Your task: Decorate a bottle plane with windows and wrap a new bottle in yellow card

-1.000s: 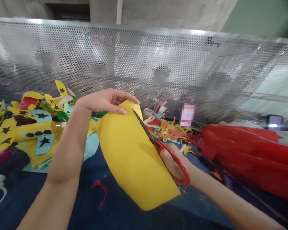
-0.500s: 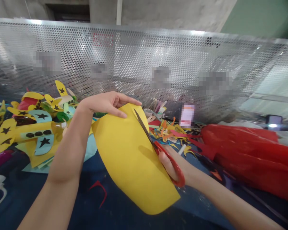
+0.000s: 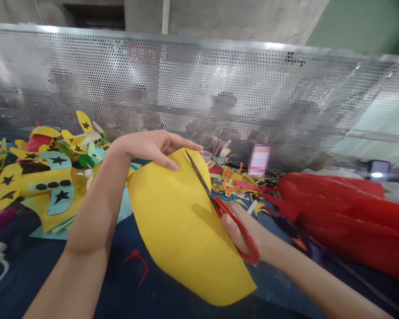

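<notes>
A curved sheet of yellow paper hangs tilted in the middle of the head view. My left hand pinches its far upper edge, thumb in front and fingers behind. My right hand is closed round the red handles of the scissors. The dark blades lie across the right part of the sheet, tips pointing up and left toward my left hand. A narrow strip of yellow stands to the right of the blades. My right fingers are partly hidden behind the handles and paper.
Paper-decorated bottle planes and coloured sheets lie at the left. Paper scraps and a red plastic bag are at the right. A perforated metal screen spans the back. A red paper scrap lies near the front.
The yellow sheet has shifted slightly down and right, together with my left hand's fingers. My right hand and the scissors have moved slightly right.
</notes>
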`<state>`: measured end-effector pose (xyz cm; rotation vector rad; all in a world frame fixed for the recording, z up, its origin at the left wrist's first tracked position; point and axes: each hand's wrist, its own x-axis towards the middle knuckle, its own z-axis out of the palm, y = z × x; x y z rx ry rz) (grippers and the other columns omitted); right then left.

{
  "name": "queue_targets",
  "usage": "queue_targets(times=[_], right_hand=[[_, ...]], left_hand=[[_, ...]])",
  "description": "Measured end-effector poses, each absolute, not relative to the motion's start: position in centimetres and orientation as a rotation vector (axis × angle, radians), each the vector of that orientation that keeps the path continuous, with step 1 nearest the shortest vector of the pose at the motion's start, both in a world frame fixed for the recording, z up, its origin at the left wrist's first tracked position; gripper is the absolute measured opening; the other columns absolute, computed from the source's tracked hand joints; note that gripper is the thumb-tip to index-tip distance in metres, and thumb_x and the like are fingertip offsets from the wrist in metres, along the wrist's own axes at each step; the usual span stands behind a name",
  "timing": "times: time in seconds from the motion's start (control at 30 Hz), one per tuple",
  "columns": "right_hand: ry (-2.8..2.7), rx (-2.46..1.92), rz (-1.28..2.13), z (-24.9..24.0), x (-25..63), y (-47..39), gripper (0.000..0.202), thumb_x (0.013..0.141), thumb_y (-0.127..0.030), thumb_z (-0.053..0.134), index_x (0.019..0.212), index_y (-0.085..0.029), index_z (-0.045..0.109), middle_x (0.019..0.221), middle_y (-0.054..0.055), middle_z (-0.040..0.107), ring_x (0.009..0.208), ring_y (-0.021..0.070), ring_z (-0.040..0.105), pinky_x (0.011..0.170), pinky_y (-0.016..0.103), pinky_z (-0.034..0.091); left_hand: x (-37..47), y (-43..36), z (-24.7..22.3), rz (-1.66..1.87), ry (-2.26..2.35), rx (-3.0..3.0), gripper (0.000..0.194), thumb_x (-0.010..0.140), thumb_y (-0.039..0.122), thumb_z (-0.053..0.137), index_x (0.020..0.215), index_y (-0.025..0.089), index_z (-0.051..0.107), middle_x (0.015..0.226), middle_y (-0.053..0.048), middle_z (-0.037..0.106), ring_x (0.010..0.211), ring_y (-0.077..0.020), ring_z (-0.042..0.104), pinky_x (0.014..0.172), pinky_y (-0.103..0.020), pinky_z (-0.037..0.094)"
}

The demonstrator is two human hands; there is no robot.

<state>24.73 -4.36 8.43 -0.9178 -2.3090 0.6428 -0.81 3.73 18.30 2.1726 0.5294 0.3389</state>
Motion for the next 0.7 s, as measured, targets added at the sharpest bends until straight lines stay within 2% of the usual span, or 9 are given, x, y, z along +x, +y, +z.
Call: queue_targets(times=[0.17,0.4,0.57,0.7], right_hand=[[-2.268,-0.958,0.667,8.3,24.5,-4.3,0.059,0.087,-0.069,0.025,0.073,-0.018,0.051,0.063,0.004,0.058,0.053,0.0162,0.050,0.044,0.026,0.036],[-2.202,-1.000,0.633,7.7,24.2,-4.2,0.063,0.081,-0.078,0.021,0.060,-0.021,0.036,0.051,-0.004,0.036,0.044,0.0082,0.025,0.038,0.024,0.022],[-2.192,-1.004,0.614,7.2,24.3,-4.0,0.063,0.080,-0.080,0.021,0.059,-0.022,0.033,0.050,-0.004,0.031,0.044,0.0083,0.023,0.038,0.024,0.020],[-2.191,-1.013,0.645,7.1,24.4,-3.9,0.063,0.079,-0.081,0.022,0.059,-0.022,0.034,0.051,-0.004,0.034,0.044,0.0085,0.025,0.038,0.024,0.020]], left_hand=[[-0.9,3.6,18.4,0.325,0.543,2.148,0.066,0.078,0.028,0.070,0.138,0.031,0.044,0.136,-0.001,0.054,0.122,-0.0227,0.053,0.096,-0.028,0.045],[-0.9,3.6,18.3,0.325,0.564,2.151,0.066,0.078,0.029,0.070,0.138,0.029,0.044,0.134,-0.002,0.056,0.120,-0.0239,0.054,0.097,-0.031,0.045],[-0.9,3.8,18.3,0.328,0.561,2.165,0.066,0.079,0.029,0.069,0.139,0.030,0.043,0.135,-0.003,0.055,0.120,-0.0244,0.054,0.096,-0.032,0.046],[-0.9,3.6,18.4,0.341,0.557,2.182,0.066,0.078,0.029,0.070,0.139,0.028,0.043,0.138,-0.003,0.052,0.121,-0.0241,0.054,0.094,-0.030,0.047]])
